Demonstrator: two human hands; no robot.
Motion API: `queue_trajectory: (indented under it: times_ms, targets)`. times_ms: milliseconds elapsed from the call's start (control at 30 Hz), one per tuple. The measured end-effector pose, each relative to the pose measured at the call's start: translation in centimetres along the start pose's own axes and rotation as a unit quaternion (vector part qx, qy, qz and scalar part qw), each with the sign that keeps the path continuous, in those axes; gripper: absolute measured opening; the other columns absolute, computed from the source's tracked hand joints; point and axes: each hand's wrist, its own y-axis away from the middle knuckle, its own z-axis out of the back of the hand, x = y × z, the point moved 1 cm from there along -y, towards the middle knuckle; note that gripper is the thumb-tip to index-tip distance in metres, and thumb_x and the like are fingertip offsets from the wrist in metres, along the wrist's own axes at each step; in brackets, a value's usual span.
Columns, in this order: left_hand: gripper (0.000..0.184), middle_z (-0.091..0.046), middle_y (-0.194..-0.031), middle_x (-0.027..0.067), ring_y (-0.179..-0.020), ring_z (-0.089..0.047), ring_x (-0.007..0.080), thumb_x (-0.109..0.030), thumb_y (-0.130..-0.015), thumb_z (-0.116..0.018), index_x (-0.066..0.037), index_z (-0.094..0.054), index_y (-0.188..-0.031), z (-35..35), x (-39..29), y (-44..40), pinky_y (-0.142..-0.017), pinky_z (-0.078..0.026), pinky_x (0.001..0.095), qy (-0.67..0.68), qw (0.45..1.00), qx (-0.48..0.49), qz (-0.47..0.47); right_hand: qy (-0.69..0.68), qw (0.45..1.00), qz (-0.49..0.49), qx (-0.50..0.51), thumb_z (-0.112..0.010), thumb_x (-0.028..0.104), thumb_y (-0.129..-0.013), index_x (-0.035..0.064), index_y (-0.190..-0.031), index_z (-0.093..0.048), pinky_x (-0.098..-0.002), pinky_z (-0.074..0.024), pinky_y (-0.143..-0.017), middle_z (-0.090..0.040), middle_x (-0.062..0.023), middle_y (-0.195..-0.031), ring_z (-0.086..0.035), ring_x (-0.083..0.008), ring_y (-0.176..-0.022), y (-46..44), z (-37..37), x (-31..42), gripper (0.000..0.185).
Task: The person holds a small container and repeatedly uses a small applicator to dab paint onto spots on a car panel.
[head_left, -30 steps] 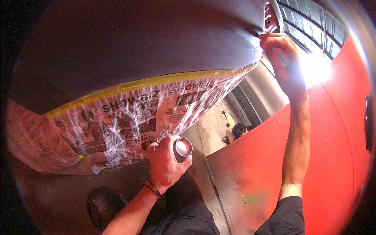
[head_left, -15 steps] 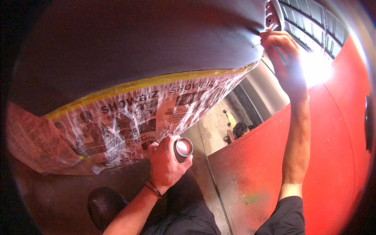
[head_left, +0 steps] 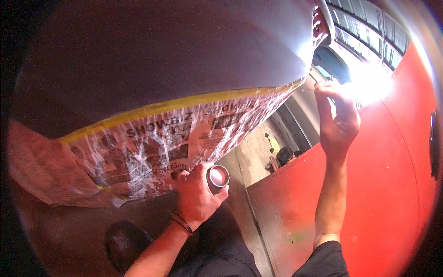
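Note:
My left hand (head_left: 199,191) is wrapped round a small round can (head_left: 218,177), its open top facing me with pale pinkish contents. Fingers pinched, my right hand (head_left: 339,117) holds a thin tool (head_left: 308,89) whose fine tip points left; most of it is hidden by the hand. That tip is near the lower right corner of a dark, smooth vehicle panel (head_left: 184,51), and I cannot tell whether it touches. Yellow masking tape (head_left: 184,102) runs along the panel's lower edge, with newspaper (head_left: 200,134) hanging beneath it.
A large red panel (head_left: 383,184) stands close on my right, beside a bright light (head_left: 371,85). Beyond it are a light-coloured vehicle (head_left: 307,108) and a person's head (head_left: 285,154), low down. Concrete floor (head_left: 240,168) shows between. A dark-clad knee (head_left: 125,244) is below.
My right hand has moved down and away from the panel's right edge, still pinching the thin tool. My left hand keeps the can in nearly the same spot.

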Motion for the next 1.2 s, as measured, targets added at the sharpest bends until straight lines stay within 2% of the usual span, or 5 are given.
queue_trajectory:
  times_ms: [133, 300, 533, 767, 1200]
  targets:
    - [0.068, -0.074, -0.111, 0.0123, -0.097, -0.068, 0.0362, -0.029, -0.072, -0.095, -0.009, -0.063, -0.128, -0.3, 0.2, 0.2, -0.094, -0.046, 0.0497, -0.006, 1.0, -0.004, -0.011, -0.031, 0.998, -0.041, -0.028, -0.078, -0.008, -0.097, 0.0022, -0.113, -0.075, -0.0345, -0.0596, -0.094, -0.079, -0.0104, -0.11, -0.075, -0.0183, -0.105, -2.5, -1.1, 1.7, 0.02]
    - [0.067, -0.075, -0.112, 0.0118, -0.1, -0.071, 0.0342, -0.03, -0.072, -0.094, -0.008, -0.063, -0.127, -0.7, 0.5, 0.6, -0.096, -0.045, 0.0488, -0.006, 1.0, -0.001, -0.008, -0.103, 0.987, -0.098, -0.074, -0.079, 0.009, -0.102, 0.0041, -0.118, -0.076, -0.0294, -0.0557, -0.095, -0.08, -0.0077, -0.111, -0.072, -0.0126, -0.102, -8.1, -2.1, 2.6, 0.017]
    - [0.067, -0.076, -0.111, 0.0129, -0.103, -0.073, 0.0331, -0.029, -0.073, -0.094, -0.007, -0.063, -0.128, 0.0, 0.8, 0.2, -0.1, -0.043, 0.0479, 0.016, 1.0, -0.002, 0.01, -0.111, 0.988, -0.107, -0.017, -0.08, 0.009, -0.102, 0.0052, -0.118, -0.077, -0.0286, -0.0543, -0.096, -0.08, -0.0063, -0.112, -0.071, -0.0124, -0.102, -10.4, -3.0, 1.4, 0.017]
    - [0.069, -0.076, -0.113, 0.0118, -0.104, -0.072, 0.0324, -0.03, -0.073, -0.095, -0.008, -0.062, -0.13, 0.4, 1.4, -0.1, -0.1, -0.043, 0.0478, 0.023, 1.0, 0.005, 0.018, -0.115, 0.985, -0.125, 0.033, -0.076, 0.003, -0.103, 0.0041, -0.122, -0.075, -0.0329, -0.0544, -0.104, -0.079, -0.0102, -0.123, -0.07, -0.0142, -0.115, -10.3, -2.5, 0.8, 0.019]
    - [0.068, -0.076, -0.113, 0.0126, -0.1, -0.07, 0.0339, -0.03, -0.072, -0.095, -0.008, -0.063, -0.129, 0.5, 1.3, 0.0, -0.098, -0.045, 0.048, 0.009, 1.0, -0.007, 0.008, -0.141, 0.985, -0.099, 0.033, -0.076, 0.004, -0.104, 0.0047, -0.123, -0.075, -0.0378, -0.0555, -0.11, -0.076, -0.0114, -0.129, -0.07, -0.0162, -0.119, -9.7, -3.3, 0.9, 0.019]
